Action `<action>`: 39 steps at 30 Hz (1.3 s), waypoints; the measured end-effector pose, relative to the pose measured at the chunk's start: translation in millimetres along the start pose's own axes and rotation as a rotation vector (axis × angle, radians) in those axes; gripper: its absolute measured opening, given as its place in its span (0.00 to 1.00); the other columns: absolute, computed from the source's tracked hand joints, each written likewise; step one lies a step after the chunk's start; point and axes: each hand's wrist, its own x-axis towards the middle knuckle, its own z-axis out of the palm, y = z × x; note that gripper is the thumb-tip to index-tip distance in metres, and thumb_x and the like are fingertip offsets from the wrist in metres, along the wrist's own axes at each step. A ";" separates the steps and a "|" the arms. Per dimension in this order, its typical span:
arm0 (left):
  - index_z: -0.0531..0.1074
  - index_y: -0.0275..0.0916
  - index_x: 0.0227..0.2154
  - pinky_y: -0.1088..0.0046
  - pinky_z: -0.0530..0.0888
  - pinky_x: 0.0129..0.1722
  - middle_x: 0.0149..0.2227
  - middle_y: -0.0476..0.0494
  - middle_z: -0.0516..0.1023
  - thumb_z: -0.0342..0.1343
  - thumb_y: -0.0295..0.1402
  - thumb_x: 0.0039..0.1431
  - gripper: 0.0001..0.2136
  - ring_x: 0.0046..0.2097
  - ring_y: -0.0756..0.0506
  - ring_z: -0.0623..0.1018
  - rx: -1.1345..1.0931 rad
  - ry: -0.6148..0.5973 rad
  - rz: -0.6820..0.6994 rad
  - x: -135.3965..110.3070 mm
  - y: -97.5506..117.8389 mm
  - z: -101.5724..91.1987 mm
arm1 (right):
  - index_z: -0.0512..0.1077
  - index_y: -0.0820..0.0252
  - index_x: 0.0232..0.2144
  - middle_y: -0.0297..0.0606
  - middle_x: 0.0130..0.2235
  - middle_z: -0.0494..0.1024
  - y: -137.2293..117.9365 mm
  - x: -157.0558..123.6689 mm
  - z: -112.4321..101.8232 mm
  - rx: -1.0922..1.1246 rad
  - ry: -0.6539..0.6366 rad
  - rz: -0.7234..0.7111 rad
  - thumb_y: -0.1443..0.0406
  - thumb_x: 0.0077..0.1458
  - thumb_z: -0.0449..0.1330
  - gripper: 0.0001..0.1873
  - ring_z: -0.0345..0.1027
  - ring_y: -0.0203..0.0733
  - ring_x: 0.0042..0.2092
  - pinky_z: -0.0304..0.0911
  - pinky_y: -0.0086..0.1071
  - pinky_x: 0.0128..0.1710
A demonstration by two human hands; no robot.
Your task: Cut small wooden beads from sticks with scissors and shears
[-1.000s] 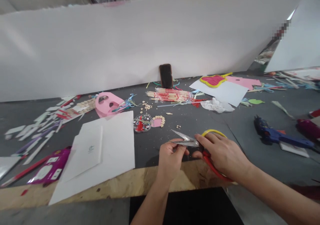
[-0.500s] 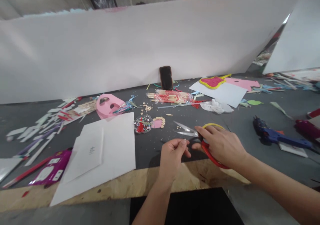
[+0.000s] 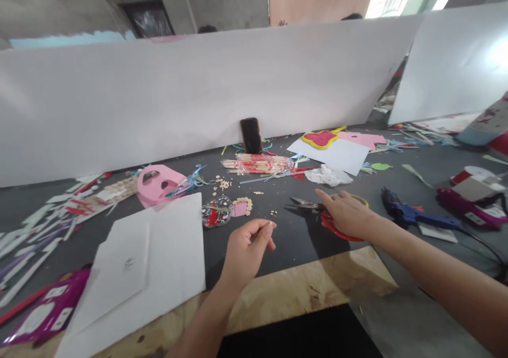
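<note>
My left hand [image 3: 246, 247] is closed in a pinch above the front of the dark table; a tiny pale piece [image 3: 271, 224] shows at the fingertips, too small to make out fully. To the right, my right hand [image 3: 349, 211] covers the handles of scissors with red and yellow grips [image 3: 305, 204], its index finger stretched along them. The blades point left, low at the table surface, slightly apart. Ahead of my left hand sits a small pink card [image 3: 239, 208] edged with pale beige bits, touching or close to a clear round case [image 3: 216, 212] of small beads.
White sheets [image 3: 170, 252] lie at left beside a pink mask-like cutout [image 3: 161, 184]. Bundled sticks in plastic [image 3: 257, 164] lie before a phone [image 3: 251, 135] leaning on the white partition [image 3: 198, 88]. A blue glue gun [image 3: 420, 213] with a cord rests at right.
My right hand has lowered the scissors toward the table, away from my left hand. My left hand keeps its pinch. The view has shifted to the right and tilted up.
</note>
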 end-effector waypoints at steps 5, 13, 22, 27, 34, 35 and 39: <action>0.76 0.39 0.31 0.74 0.68 0.31 0.22 0.49 0.77 0.50 0.41 0.60 0.14 0.28 0.48 0.75 0.078 0.050 0.080 20.8 -13.1 -2.9 | 0.52 0.70 0.63 0.53 0.43 0.78 2.2 -0.4 -8.6 -0.041 -0.073 -0.008 0.68 0.52 0.54 0.36 0.69 0.56 0.46 0.60 0.40 0.41; 0.77 0.38 0.35 0.77 0.70 0.30 0.22 0.51 0.76 0.52 0.38 0.60 0.11 0.26 0.50 0.75 0.110 0.291 0.212 21.4 -36.8 -5.0 | 0.66 0.60 0.53 0.40 0.42 0.76 20.5 7.6 -20.8 -0.071 -0.208 0.098 0.58 0.58 0.59 0.23 0.72 0.42 0.39 0.68 0.41 0.39; 0.77 0.38 0.34 0.76 0.72 0.31 0.20 0.52 0.75 0.53 0.37 0.60 0.10 0.25 0.50 0.75 0.056 0.437 0.255 21.7 -32.5 -13.3 | 0.70 0.60 0.47 0.40 0.48 0.73 13.4 50.4 -24.8 0.142 -0.064 -0.125 0.61 0.62 0.56 0.13 0.69 0.42 0.46 0.67 0.43 0.46; 0.77 0.37 0.34 0.75 0.73 0.34 0.20 0.51 0.76 0.53 0.38 0.59 0.11 0.27 0.50 0.76 -0.019 0.487 0.171 23.9 -29.9 -17.9 | 0.70 0.60 0.45 0.40 0.47 0.73 19.0 61.3 -8.0 0.159 -0.069 -0.187 0.61 0.61 0.56 0.12 0.70 0.41 0.45 0.67 0.42 0.44; 0.77 0.37 0.34 0.77 0.72 0.29 0.18 0.52 0.75 0.53 0.39 0.58 0.12 0.24 0.51 0.75 0.003 0.447 0.132 24.0 -30.0 -15.9 | 0.69 0.61 0.46 0.40 0.46 0.73 20.5 65.2 3.2 0.118 -0.056 -0.123 0.60 0.61 0.57 0.14 0.70 0.41 0.43 0.68 0.41 0.42; 0.77 0.37 0.34 0.77 0.72 0.29 0.18 0.52 0.75 0.53 0.39 0.58 0.12 0.24 0.51 0.75 0.004 0.444 0.133 23.9 -30.0 -15.5 | 0.69 0.61 0.46 0.40 0.46 0.73 20.5 65.1 3.8 0.112 -0.053 -0.111 0.60 0.61 0.57 0.14 0.70 0.41 0.43 0.68 0.40 0.41; 0.77 0.38 0.33 0.76 0.72 0.30 0.18 0.53 0.75 0.53 0.38 0.58 0.11 0.24 0.50 0.75 0.012 0.438 0.128 24.6 -30.7 -14.6 | 0.69 0.61 0.47 0.40 0.47 0.73 19.8 63.5 1.6 0.098 -0.013 -0.088 0.60 0.61 0.57 0.15 0.70 0.41 0.42 0.69 0.40 0.41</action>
